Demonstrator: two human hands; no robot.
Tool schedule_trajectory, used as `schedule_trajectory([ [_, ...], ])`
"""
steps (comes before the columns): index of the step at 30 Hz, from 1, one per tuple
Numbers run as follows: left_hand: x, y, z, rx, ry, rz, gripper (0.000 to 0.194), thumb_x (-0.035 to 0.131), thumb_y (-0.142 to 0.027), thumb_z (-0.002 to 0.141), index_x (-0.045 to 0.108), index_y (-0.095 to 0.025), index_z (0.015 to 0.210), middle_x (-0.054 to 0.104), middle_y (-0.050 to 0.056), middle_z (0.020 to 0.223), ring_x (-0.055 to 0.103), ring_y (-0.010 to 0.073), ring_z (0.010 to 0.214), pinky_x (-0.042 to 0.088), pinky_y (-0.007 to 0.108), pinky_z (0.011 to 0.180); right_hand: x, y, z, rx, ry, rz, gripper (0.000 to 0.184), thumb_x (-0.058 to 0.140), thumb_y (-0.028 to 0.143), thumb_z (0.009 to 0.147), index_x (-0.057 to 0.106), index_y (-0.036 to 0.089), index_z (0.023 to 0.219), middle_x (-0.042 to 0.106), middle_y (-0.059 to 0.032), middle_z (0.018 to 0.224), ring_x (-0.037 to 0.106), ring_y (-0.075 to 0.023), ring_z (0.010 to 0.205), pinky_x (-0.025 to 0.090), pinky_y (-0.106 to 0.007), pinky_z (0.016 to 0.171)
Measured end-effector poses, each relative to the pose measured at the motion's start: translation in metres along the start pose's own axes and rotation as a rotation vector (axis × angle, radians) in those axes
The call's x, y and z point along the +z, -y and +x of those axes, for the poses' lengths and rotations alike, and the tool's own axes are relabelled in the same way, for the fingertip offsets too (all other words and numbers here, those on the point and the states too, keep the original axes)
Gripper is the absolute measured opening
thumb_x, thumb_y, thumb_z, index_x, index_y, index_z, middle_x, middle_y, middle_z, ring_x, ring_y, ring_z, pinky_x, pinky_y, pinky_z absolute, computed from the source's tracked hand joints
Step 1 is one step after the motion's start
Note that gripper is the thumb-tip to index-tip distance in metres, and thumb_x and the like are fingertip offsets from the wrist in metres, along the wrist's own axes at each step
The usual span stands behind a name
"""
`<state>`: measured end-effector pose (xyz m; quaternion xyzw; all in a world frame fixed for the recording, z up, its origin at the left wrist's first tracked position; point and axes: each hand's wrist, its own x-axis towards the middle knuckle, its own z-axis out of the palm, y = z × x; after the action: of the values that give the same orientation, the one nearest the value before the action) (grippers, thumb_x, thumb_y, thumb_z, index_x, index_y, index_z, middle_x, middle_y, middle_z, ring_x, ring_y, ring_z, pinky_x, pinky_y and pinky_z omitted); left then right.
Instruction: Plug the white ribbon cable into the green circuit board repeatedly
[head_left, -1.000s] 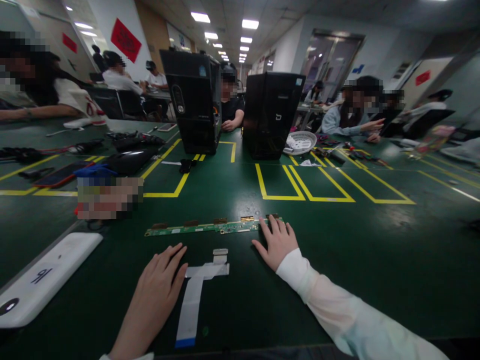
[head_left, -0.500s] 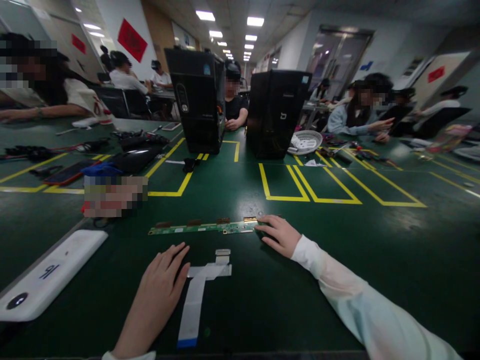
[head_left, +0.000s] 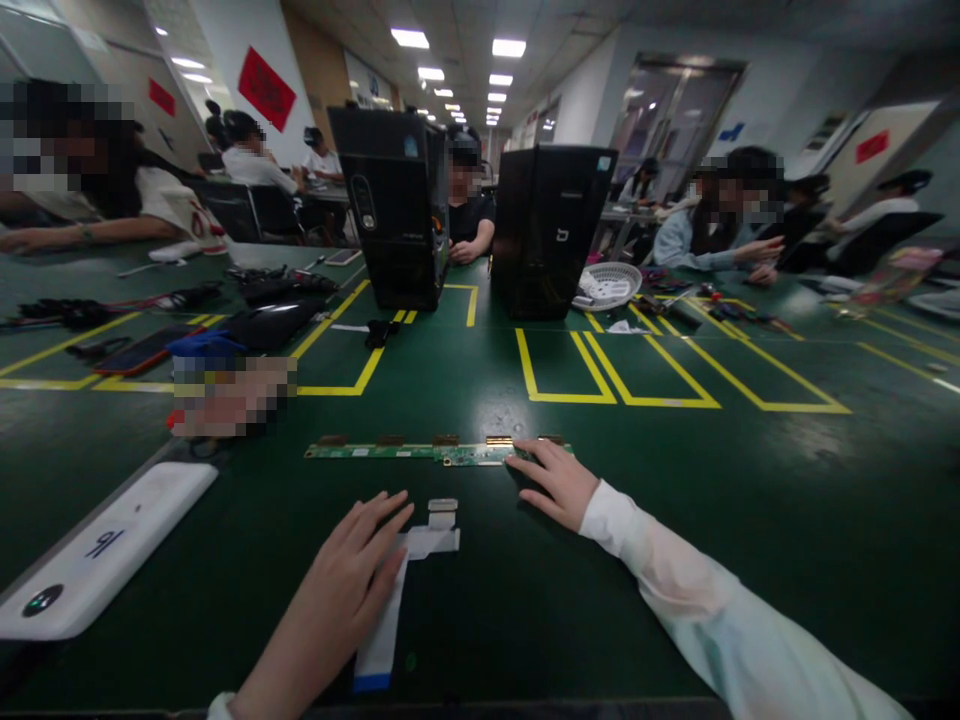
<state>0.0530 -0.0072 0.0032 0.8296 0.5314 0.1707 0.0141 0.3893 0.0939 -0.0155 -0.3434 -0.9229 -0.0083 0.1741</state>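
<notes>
A long, narrow green circuit board (head_left: 390,452) with brown tabs along its far edge lies crosswise on the dark green table (head_left: 675,520). My right hand (head_left: 551,482) is at the board's right end, fingers spread, with fingertips on or just over it. Nearer to me lies a white flat ribbon cable (head_left: 381,640) with a blue end and a connector at its far end. My left hand (head_left: 352,565) is open over the cable's left side and hides part of its bend. Whether it touches the cable I cannot tell.
Two black computer towers (head_left: 390,210) stand across the table, with a person between them. A white device (head_left: 112,550) lies at the left. Cables and tools (head_left: 277,280) clutter the far left; a white basket (head_left: 609,285) sits at the back right. Yellow tape (head_left: 574,398) marks the tabletop.
My left hand has moved right and covers more of the ribbon cable. The circuit board has straightened slightly, and my right hand has shifted a little left and down at its right end.
</notes>
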Motion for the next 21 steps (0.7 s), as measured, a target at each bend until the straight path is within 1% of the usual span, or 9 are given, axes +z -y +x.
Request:
schedule_trajectory([
  [2, -0.003, -0.014, 0.006, 0.085, 0.054, -0.022, 0.046, 0.041, -0.036, 0.097, 0.044, -0.029, 0.142, 0.050, 0.003, 0.146, 0.049, 0.0216, 0.132, 0.044, 0.045, 0.108, -0.001, 0.001, 0.001, 0.005, 0.002, 0.005, 0.049, 0.039, 0.045, 0.098, 0.053, 0.016, 0.134, 0.046, -0.0177, 0.139, 0.045, -0.0295, 0.125, 0.043, -0.050, 0.101],
  [5, -0.005, -0.030, 0.017, 0.179, 0.149, -0.067, 0.046, 0.041, -0.034, 0.097, 0.041, -0.031, 0.143, 0.050, 0.001, 0.146, 0.050, 0.0188, 0.131, 0.044, 0.041, 0.108, -0.002, 0.001, 0.001, 0.011, 0.005, 0.013, 0.048, 0.039, 0.045, 0.097, 0.054, 0.017, 0.134, 0.046, -0.0177, 0.138, 0.045, -0.0297, 0.124, 0.043, -0.050, 0.101],
  [8, -0.005, -0.039, 0.026, 0.209, 0.226, -0.082, 0.044, 0.042, -0.033, 0.097, 0.044, -0.029, 0.141, 0.051, 0.002, 0.145, 0.050, 0.0194, 0.131, 0.046, 0.042, 0.107, -0.001, 0.001, 0.001, 0.009, 0.000, 0.019, 0.048, 0.041, 0.045, 0.097, 0.054, 0.017, 0.133, 0.048, -0.0173, 0.136, 0.046, -0.0295, 0.123, 0.043, -0.049, 0.100],
  [11, -0.005, -0.048, 0.038, 0.231, 0.277, -0.076, 0.043, 0.041, -0.034, 0.097, 0.046, -0.026, 0.140, 0.049, 0.004, 0.147, 0.047, 0.0203, 0.133, 0.045, 0.042, 0.107, -0.001, 0.002, 0.002, 0.005, -0.005, 0.026, 0.047, 0.042, 0.044, 0.096, 0.054, 0.016, 0.133, 0.048, -0.0172, 0.136, 0.046, -0.0292, 0.123, 0.043, -0.049, 0.101],
  [15, -0.001, -0.060, 0.058, 0.248, 0.294, -0.068, 0.045, 0.041, -0.035, 0.097, 0.045, -0.021, 0.140, 0.050, 0.007, 0.146, 0.048, 0.0219, 0.132, 0.047, 0.041, 0.104, -0.001, 0.002, 0.002, 0.019, -0.001, 0.020, 0.047, 0.043, 0.043, 0.096, 0.054, 0.017, 0.133, 0.049, -0.0164, 0.136, 0.046, -0.0292, 0.123, 0.042, -0.050, 0.101],
  [19, 0.006, -0.070, 0.073, 0.204, 0.260, -0.057, 0.044, 0.036, -0.028, 0.098, 0.045, -0.017, 0.139, 0.052, 0.009, 0.143, 0.051, 0.0212, 0.129, 0.049, 0.039, 0.102, -0.001, 0.003, 0.001, 0.019, 0.002, 0.011, 0.048, 0.044, 0.044, 0.096, 0.054, 0.017, 0.134, 0.049, -0.0169, 0.136, 0.045, -0.0294, 0.124, 0.042, -0.050, 0.101],
  [21, 0.009, -0.073, 0.076, 0.212, 0.232, -0.045, 0.042, 0.036, -0.026, 0.098, 0.048, -0.015, 0.137, 0.054, 0.009, 0.142, 0.051, 0.0209, 0.129, 0.047, 0.038, 0.104, 0.000, 0.003, 0.001, 0.025, 0.006, 0.011, 0.048, 0.044, 0.044, 0.095, 0.054, 0.017, 0.134, 0.049, -0.0168, 0.136, 0.045, -0.0293, 0.124, 0.042, -0.050, 0.102],
])
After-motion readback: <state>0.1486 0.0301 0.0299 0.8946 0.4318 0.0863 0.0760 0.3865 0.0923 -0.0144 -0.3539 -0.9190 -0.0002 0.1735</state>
